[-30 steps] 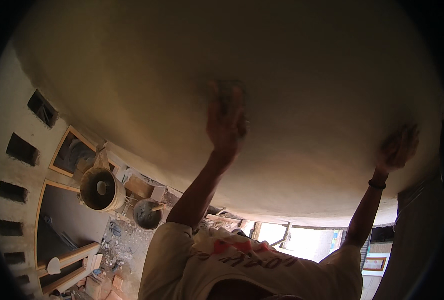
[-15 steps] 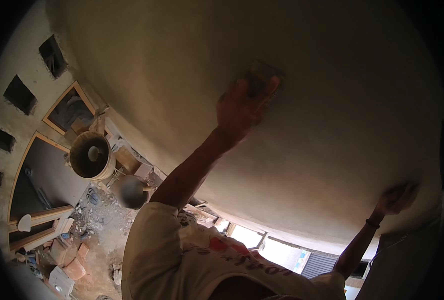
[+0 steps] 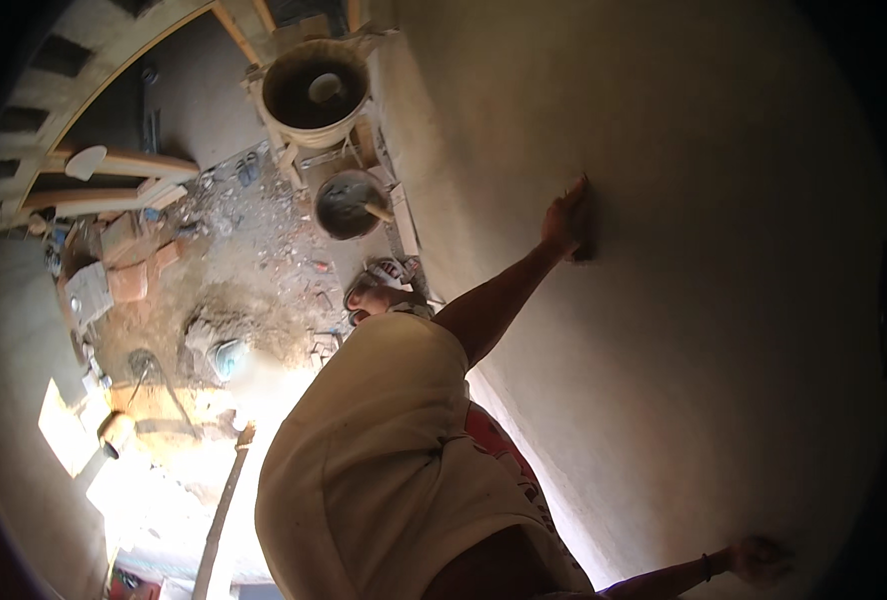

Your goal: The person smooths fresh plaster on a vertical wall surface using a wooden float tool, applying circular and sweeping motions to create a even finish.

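My left hand (image 3: 565, 226) is pressed up to the plain plastered wall (image 3: 684, 330), arm stretched out from a pale sleeve. Its fingers close round a flat dark plastering float (image 3: 586, 236), which lies against the wall and shows mostly as a dark edge. Lower down at the right, my right hand (image 3: 761, 560) is at the same wall, a dark band on its wrist. Shadow and blur hide its fingers, so I cannot make out whether it holds anything.
A large drum (image 3: 316, 128) with a round pale thing inside stands beside the wall. Nearby is a dark basin (image 3: 339, 215) with a handle sticking out. Broken bricks (image 3: 129, 283) and rubble lie on the floor. A pole (image 3: 222, 510) slants near the bright opening at lower left.
The view has swung, showing more floor and the bright opening. My left hand, still on the float, and my right hand remain at the wall, both appearing lower in the picture.
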Available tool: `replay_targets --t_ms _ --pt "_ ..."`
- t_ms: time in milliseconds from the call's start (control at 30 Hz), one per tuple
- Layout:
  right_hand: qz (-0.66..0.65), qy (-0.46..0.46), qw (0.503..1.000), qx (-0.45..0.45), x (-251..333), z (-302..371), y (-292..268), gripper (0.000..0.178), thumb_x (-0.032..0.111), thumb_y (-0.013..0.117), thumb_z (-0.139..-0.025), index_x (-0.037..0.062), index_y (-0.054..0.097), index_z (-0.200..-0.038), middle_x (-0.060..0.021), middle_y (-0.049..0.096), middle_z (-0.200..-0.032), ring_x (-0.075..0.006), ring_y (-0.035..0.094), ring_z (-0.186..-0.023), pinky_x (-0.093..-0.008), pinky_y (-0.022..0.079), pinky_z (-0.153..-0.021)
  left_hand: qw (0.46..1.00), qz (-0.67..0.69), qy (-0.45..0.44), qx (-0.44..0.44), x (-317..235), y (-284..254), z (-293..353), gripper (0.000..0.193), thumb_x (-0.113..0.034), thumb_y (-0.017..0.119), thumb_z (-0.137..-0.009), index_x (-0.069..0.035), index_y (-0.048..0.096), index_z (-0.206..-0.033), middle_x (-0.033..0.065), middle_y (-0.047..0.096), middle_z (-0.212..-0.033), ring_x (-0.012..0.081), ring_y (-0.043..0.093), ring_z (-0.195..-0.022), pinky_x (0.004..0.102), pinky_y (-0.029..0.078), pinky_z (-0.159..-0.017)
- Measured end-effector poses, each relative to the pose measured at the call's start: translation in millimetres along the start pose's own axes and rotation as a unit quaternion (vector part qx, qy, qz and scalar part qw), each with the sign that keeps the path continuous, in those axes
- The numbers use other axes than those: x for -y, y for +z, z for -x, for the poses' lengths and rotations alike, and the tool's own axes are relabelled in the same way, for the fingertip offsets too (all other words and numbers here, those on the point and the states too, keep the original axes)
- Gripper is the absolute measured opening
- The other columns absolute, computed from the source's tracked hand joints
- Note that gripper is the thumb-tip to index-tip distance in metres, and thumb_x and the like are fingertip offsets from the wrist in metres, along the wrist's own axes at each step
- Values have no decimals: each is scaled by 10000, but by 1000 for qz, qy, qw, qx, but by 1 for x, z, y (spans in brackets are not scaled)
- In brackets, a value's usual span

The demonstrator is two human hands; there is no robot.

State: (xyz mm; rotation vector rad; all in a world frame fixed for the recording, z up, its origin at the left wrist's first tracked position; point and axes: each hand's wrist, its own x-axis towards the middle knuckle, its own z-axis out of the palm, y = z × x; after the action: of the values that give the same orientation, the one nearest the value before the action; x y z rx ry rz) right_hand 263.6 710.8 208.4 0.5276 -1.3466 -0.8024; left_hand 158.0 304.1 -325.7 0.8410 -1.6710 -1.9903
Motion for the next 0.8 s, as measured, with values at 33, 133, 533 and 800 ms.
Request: replay_targets --t_ms 33,133,533,800 --pt "-14 23 1000 6 50 -32 -24 390 225 389 -1039 -51 580 -1237 -250 569 -1264 -441 503 -1184 -589 376 -961 995 42 -79 34 27 -12 15 500 -251 531 -920 -287 485 -1417 190 627 -1225 359 563 -1206 419 435 -1008" --pt "-107 40 993 -21 49 -20 -6 433 272 370 -1042 -43 565 -1266 -254 522 -1331 -440 473 -1221 -580 336 -1007 958 171 -222 62 123 -58 41 510 -238 582 -915 -193 493 -1416 135 669 -1146 244 655 -1005 379 508 -902" --pt "-147 63 987 24 102 -32 -8 415 285 409 -1030 -28 568 -1251 -247 554 -1251 -401 530 -1170 -541 407 -965 781 497 -374 -63 184 -317 54 299 -309 491 -988 -70 624 -1109 38 674 -950 132 659 -795 306 569 -704" --pt "-576 246 727 281 344 -8 -68 389 317 520 -988 -19 594 -1170 -204 594 -1162 -326 606 -1026 -448 504 -858 816 434 -380 -44 220 -345 38 319 -293 452 -990 -40 612 -1100 61 667 -923 155 646 -747 300 552 -673"
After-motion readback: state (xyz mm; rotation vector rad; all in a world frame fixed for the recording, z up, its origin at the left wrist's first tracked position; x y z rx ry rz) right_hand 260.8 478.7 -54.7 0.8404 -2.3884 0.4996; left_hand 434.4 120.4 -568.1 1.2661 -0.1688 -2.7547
